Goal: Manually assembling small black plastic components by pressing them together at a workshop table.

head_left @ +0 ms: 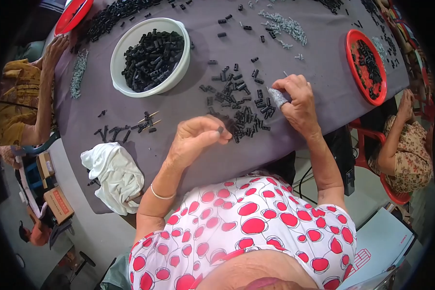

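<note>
My left hand [191, 140] is closed in a pinch on a small black plastic part [220, 130], just above the grey cloth. A loose pile of black plastic parts [245, 121] lies right beside it. My right hand [298, 104] hovers to the right of that pile, its thumb and fingers bent together. Silvery wrapping [278, 98] covers one of its fingers. What this hand pinches, if anything, is too small to make out. A heap of silver screws [287, 26] lies farther off.
A white bowl [182, 63] full of black parts stands at left. Red trays [355, 72] sit at the right and far left. A white cloth [113, 176] lies at the near left edge, near black parts with wooden sticks [147, 121]. Other people sit on both sides.
</note>
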Demonstrator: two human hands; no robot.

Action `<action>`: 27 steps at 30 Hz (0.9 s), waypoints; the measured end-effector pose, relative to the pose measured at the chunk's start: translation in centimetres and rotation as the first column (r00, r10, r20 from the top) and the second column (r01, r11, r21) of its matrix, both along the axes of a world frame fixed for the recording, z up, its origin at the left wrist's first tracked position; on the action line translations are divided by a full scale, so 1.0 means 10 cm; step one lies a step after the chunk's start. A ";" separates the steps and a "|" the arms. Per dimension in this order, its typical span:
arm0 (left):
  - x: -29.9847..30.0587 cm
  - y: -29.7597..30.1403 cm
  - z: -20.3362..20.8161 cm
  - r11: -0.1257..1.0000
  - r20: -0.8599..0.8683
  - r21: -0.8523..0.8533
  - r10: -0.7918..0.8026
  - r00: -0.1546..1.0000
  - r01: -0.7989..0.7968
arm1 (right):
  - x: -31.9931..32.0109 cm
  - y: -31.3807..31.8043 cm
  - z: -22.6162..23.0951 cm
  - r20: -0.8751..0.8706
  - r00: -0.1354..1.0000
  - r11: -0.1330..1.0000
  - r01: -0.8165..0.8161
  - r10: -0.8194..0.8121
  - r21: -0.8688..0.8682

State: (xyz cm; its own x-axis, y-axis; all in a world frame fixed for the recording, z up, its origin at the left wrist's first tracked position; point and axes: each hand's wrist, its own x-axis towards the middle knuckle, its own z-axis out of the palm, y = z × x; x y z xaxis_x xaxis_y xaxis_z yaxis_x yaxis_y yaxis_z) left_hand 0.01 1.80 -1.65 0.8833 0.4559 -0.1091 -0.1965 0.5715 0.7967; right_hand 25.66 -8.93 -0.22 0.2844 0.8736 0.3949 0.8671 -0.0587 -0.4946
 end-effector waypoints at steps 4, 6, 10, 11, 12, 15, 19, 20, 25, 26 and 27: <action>0.00 -0.01 0.01 1.000 -0.023 -0.029 0.003 1.000 -0.004 | -0.02 0.07 0.01 -0.048 0.999 0.988 0.008 -0.015 -0.151; -0.01 -0.01 0.03 0.999 -0.042 -0.031 0.015 0.999 -0.016 | -0.03 0.10 0.02 -0.102 0.995 0.983 -0.020 0.001 -0.183; -0.01 -0.06 0.06 0.998 -0.088 0.056 0.013 0.996 -0.008 | -0.01 0.10 0.02 -0.074 0.997 0.977 -0.046 0.031 -0.210; -0.01 -0.08 0.08 0.996 -0.083 0.079 0.051 0.995 -0.045 | -0.02 0.11 0.00 -0.037 0.999 0.978 -0.041 0.034 -0.206; -0.02 -0.07 0.13 0.995 -0.087 0.084 0.061 0.994 -0.054 | -0.02 0.12 -0.01 0.000 0.999 0.979 -0.036 0.037 -0.202; -0.03 -0.02 0.42 0.850 0.007 0.407 0.361 0.932 -0.333 | 0.02 0.12 -0.04 -0.053 0.998 0.976 -0.039 0.028 -0.214; -0.07 0.35 0.73 0.303 0.074 0.853 0.736 0.673 -0.424 | 0.02 0.13 -0.04 -0.069 0.997 0.979 -0.036 0.022 -0.199; -0.07 0.49 0.77 0.174 0.120 0.915 0.744 0.657 -0.364 | 0.02 0.13 -0.05 -0.056 0.998 0.983 -0.042 0.032 -0.176; -0.01 0.98 0.81 0.029 0.058 0.992 0.765 0.642 -0.124 | 0.00 0.12 -0.09 -0.128 0.992 0.991 -0.026 0.009 -0.129; 0.02 1.01 0.80 0.066 0.018 0.991 0.786 0.619 -0.112 | -0.01 0.12 -0.09 -0.131 0.991 0.995 -0.014 0.001 -0.098; 0.03 1.01 0.79 0.064 0.019 0.992 0.785 0.619 -0.112 | -0.01 0.12 -0.10 -0.134 0.991 0.998 -0.002 -0.007 -0.067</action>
State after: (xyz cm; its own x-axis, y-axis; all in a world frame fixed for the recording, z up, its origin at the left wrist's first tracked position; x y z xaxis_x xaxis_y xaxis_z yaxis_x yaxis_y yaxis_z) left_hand 0.26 11.87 6.23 0.4109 0.7899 0.4552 0.4339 -0.6086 0.6644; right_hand 25.54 -7.74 -1.20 0.3326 0.8962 0.2936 0.7931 -0.0974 -0.6012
